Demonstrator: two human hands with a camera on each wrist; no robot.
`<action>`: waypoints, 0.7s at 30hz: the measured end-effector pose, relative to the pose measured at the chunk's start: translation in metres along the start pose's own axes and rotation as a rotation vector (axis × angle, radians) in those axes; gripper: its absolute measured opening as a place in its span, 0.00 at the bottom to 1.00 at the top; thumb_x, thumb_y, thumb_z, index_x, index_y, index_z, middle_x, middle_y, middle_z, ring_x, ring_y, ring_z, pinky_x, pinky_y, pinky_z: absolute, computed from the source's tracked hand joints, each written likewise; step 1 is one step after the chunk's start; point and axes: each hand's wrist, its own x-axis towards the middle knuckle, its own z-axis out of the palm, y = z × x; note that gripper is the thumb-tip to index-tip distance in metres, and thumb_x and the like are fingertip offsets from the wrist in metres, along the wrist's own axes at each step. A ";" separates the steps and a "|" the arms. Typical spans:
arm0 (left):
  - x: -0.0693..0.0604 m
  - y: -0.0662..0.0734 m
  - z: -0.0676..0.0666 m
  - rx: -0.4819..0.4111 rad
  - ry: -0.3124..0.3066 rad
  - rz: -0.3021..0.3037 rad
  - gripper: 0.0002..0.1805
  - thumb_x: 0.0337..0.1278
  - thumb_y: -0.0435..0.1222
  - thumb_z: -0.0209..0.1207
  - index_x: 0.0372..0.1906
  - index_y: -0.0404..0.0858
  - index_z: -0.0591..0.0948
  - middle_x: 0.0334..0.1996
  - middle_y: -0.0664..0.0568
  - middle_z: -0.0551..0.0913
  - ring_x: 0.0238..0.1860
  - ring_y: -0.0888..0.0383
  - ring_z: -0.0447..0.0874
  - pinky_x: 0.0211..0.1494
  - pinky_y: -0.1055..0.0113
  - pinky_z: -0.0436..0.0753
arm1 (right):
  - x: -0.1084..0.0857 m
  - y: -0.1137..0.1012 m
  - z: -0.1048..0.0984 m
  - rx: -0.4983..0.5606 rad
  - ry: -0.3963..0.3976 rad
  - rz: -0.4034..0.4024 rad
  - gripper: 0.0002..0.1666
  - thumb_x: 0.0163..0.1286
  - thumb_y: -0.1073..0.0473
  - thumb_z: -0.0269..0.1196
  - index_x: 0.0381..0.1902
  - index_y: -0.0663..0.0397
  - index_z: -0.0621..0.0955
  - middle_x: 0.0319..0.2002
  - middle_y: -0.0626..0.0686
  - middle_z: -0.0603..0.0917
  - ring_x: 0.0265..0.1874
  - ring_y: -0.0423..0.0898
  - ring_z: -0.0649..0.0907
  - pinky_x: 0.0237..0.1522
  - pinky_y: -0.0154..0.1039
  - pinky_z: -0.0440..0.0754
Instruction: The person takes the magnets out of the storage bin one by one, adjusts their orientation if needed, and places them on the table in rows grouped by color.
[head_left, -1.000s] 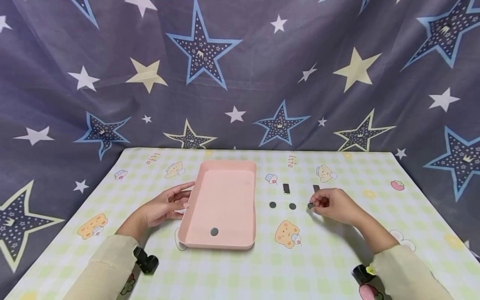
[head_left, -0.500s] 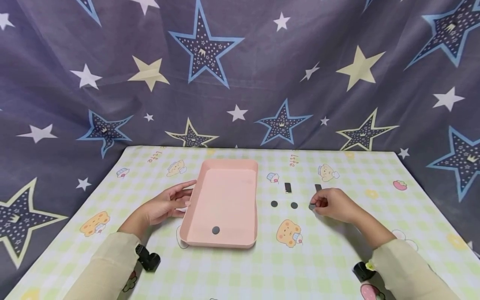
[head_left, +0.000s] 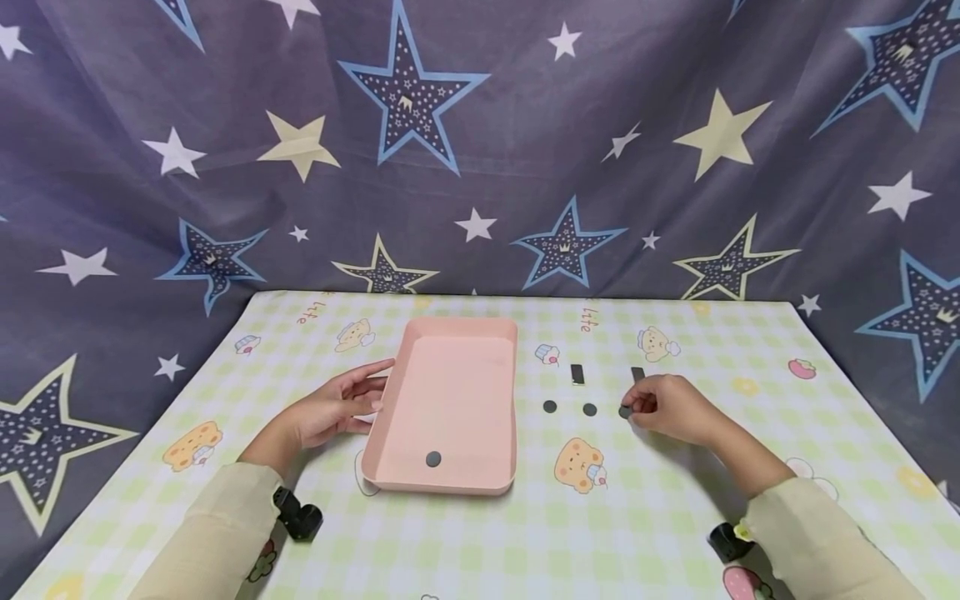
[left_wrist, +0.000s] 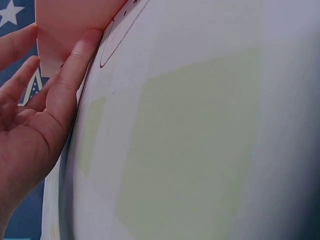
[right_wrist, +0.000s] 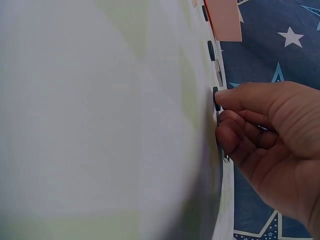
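A pink rectangular tray [head_left: 457, 400] lies on the table, with one dark round disc [head_left: 433, 459] inside near its front. My left hand [head_left: 333, 406] touches the tray's left wall, its thumb and fingers fairly straight; the left wrist view shows the thumb [left_wrist: 75, 65] against the pink wall. To the right of the tray, my right hand [head_left: 675, 408] pinches the edge of a black disc [head_left: 626, 412] at the table surface. In the right wrist view its other fingers are curled, and that disc [right_wrist: 216, 97] is partly covered by fingertips.
Two more black discs, one nearer the tray [head_left: 550, 407] and one [head_left: 589, 410] beside my right hand, lie flat. Behind them are a dark rectangular piece [head_left: 577, 374] and another dark rectangle [head_left: 637, 374], partly hidden by the hand. A star-patterned curtain [head_left: 480, 167] hangs behind the table.
The disc at my right fingertips looked tilted and greyer half a second ago; now it appears darker and flatter. My left hand stays at the tray. The head view shifts slightly.
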 end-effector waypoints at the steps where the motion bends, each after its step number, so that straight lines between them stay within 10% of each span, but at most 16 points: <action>1: 0.000 0.000 0.000 0.000 -0.001 0.000 0.39 0.70 0.29 0.52 0.79 0.46 0.49 0.74 0.37 0.54 0.64 0.51 0.71 0.57 0.49 0.78 | -0.001 -0.001 -0.001 -0.001 0.001 0.001 0.09 0.55 0.71 0.68 0.35 0.59 0.85 0.27 0.45 0.81 0.27 0.40 0.78 0.31 0.34 0.78; 21: -0.002 0.002 0.001 0.023 -0.008 0.012 0.39 0.69 0.30 0.53 0.79 0.44 0.48 0.74 0.35 0.53 0.63 0.53 0.72 0.56 0.50 0.78 | -0.007 -0.016 -0.011 0.096 0.117 0.006 0.09 0.59 0.70 0.69 0.38 0.63 0.84 0.31 0.50 0.82 0.31 0.45 0.80 0.32 0.35 0.81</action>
